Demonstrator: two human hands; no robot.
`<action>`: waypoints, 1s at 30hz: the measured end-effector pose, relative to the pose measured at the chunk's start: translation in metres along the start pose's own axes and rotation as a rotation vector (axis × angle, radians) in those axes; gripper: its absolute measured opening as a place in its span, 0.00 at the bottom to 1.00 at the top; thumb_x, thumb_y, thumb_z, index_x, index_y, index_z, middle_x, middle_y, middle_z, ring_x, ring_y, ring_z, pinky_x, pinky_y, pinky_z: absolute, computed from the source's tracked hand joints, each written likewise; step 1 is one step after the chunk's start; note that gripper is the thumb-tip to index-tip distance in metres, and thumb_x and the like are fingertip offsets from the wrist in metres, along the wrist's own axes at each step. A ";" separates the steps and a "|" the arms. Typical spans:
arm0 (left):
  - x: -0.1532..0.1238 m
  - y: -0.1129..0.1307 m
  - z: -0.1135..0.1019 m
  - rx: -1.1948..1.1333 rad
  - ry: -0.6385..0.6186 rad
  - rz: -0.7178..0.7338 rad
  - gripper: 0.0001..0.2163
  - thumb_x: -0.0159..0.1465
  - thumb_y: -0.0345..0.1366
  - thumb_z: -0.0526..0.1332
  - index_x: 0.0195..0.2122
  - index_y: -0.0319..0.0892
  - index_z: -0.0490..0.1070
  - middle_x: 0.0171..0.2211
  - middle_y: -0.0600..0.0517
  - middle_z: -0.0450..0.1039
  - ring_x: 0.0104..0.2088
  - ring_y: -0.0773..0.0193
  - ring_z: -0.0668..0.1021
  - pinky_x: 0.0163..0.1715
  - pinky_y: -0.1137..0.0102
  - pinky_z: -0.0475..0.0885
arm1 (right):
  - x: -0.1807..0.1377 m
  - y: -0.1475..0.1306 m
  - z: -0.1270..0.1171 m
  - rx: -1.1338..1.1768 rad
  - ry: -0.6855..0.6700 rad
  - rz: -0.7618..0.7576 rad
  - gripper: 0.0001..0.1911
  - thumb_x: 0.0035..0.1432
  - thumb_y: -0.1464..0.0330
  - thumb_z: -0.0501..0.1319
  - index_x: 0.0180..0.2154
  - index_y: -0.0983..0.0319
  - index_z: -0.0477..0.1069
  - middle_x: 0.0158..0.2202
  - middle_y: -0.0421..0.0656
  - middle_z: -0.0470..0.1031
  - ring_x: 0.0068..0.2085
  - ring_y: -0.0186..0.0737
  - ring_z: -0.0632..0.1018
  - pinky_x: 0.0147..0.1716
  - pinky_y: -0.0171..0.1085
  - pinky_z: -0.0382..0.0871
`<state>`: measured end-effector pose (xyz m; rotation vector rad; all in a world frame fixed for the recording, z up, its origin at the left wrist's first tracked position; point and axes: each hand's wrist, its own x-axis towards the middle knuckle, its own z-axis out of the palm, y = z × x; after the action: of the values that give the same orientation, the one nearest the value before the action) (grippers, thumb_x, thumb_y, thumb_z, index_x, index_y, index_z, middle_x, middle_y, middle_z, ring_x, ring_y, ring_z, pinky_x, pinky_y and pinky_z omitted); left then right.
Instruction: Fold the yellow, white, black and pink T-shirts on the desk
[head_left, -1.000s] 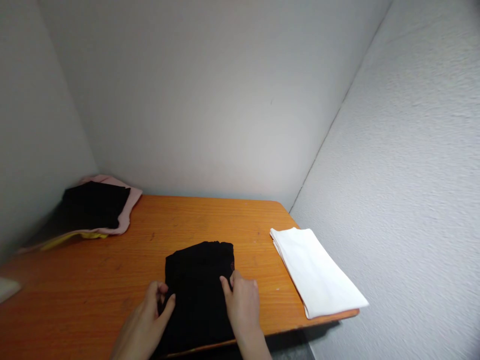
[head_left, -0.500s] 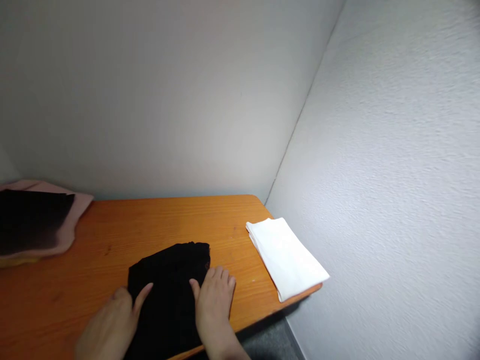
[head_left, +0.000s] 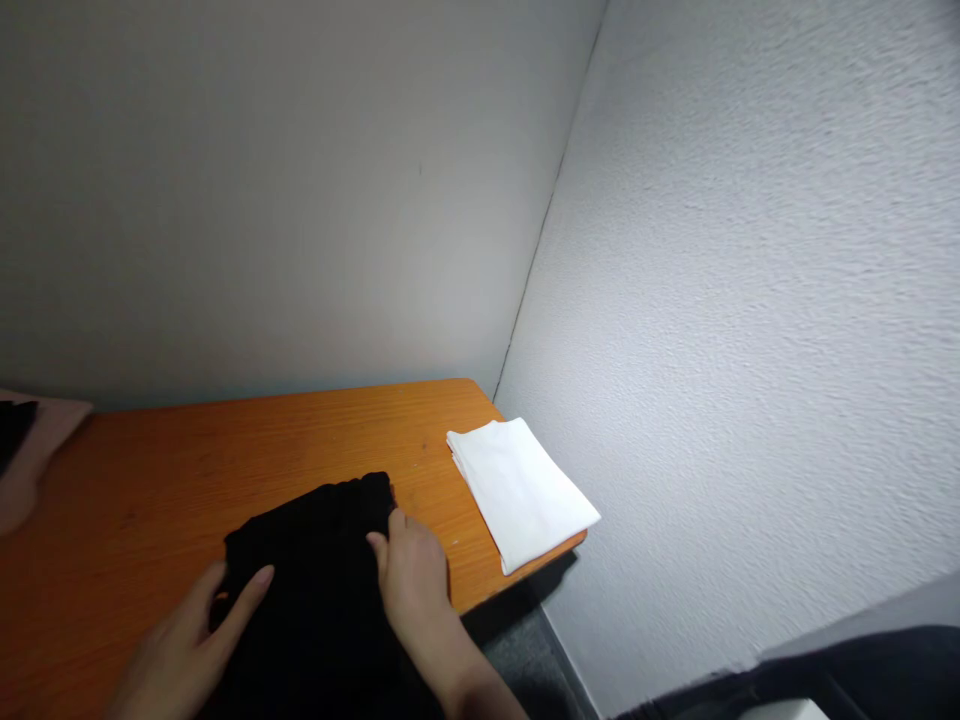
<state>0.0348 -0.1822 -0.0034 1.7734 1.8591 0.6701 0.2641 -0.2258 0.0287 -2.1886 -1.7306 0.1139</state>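
A folded black garment (head_left: 315, 590) with a gathered far edge lies at the front of the wooden table (head_left: 285, 430). My left hand (head_left: 176, 645) grips its left edge, thumb on top and fingers around the side. At the right edge, my right hand (head_left: 416, 580) is closed on the cloth, thumb above and the fingertips hidden beneath. To the right of that hand, apart from it, lies a folded white cloth (head_left: 525, 490).
Pink fabric (head_left: 52, 430) with a black piece (head_left: 13, 425) on it lies at the far left. A textured wall (head_left: 712, 350) borders the table's right side. Something dark (head_left: 862, 675), partly cut off, shows at the lower right.
The view has swung right, so things sit further left. My right fingers, earlier lying along the garment's edge, now curl around it; my left fingers have closed on the left edge.
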 end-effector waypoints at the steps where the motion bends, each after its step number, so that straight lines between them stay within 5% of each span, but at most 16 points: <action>1: -0.004 0.017 0.001 -0.152 -0.082 0.036 0.26 0.62 0.61 0.52 0.48 0.45 0.68 0.44 0.47 0.78 0.45 0.50 0.79 0.44 0.59 0.76 | 0.001 0.013 -0.011 -0.005 0.029 0.012 0.11 0.69 0.62 0.54 0.44 0.61 0.69 0.35 0.45 0.78 0.36 0.47 0.79 0.32 0.39 0.67; 4: -0.014 0.076 0.014 -0.567 -0.259 0.188 0.23 0.62 0.55 0.59 0.50 0.45 0.67 0.50 0.48 0.74 0.51 0.53 0.75 0.49 0.64 0.73 | 0.008 0.057 -0.047 -0.058 0.141 0.060 0.15 0.71 0.58 0.49 0.44 0.60 0.67 0.31 0.43 0.77 0.31 0.44 0.78 0.26 0.36 0.60; 9: -0.010 0.181 0.054 -0.755 -0.334 0.386 0.17 0.61 0.50 0.61 0.41 0.41 0.67 0.32 0.55 0.69 0.29 0.67 0.73 0.27 0.74 0.68 | 0.031 0.131 -0.109 -0.148 0.328 0.163 0.20 0.72 0.55 0.43 0.42 0.61 0.65 0.28 0.43 0.75 0.29 0.42 0.77 0.26 0.35 0.53; 14: 0.009 0.248 0.117 -0.887 -0.426 0.366 0.18 0.58 0.51 0.63 0.31 0.43 0.59 0.26 0.58 0.66 0.26 0.70 0.72 0.25 0.75 0.68 | 0.054 0.199 -0.135 -0.223 0.352 0.282 0.22 0.71 0.53 0.44 0.45 0.62 0.66 0.34 0.47 0.77 0.35 0.43 0.78 0.30 0.35 0.56; 21: 0.017 0.243 0.212 -0.842 -0.489 0.150 0.20 0.58 0.47 0.65 0.26 0.46 0.51 0.16 0.62 0.57 0.16 0.69 0.69 0.16 0.73 0.67 | 0.056 0.252 -0.084 -0.237 0.102 0.399 0.19 0.70 0.55 0.50 0.43 0.64 0.69 0.37 0.51 0.79 0.39 0.45 0.80 0.33 0.36 0.61; 30: 0.021 0.235 0.224 -0.836 -0.492 0.113 0.19 0.58 0.42 0.66 0.28 0.45 0.53 0.20 0.61 0.59 0.18 0.69 0.70 0.16 0.73 0.70 | 0.053 0.263 -0.065 -0.215 0.075 0.406 0.22 0.71 0.55 0.45 0.47 0.64 0.68 0.38 0.51 0.79 0.39 0.47 0.80 0.34 0.38 0.64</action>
<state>0.3578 -0.1471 -0.0226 1.3114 0.9420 0.8021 0.5398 -0.2404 0.0138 -2.6405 -1.2888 -0.0581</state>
